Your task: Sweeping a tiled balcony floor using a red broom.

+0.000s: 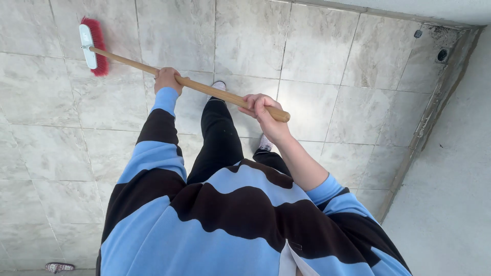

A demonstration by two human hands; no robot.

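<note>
I hold a push broom with both hands. Its wooden handle [215,91] runs from lower right up to the upper left, ending in a white head with red bristles [94,47] resting on the grey tiled floor [327,61]. My left hand [168,79] grips the handle partway along. Close to the handle's near end, my right hand [262,110] is wrapped around it. My blue and brown striped sweater and black trousers fill the lower middle of the view.
A light wall [450,168] runs along the right with a dirty joint at its base. A round drain hole [443,54] sits in the far right corner. A small patterned object [59,267] lies at the bottom left.
</note>
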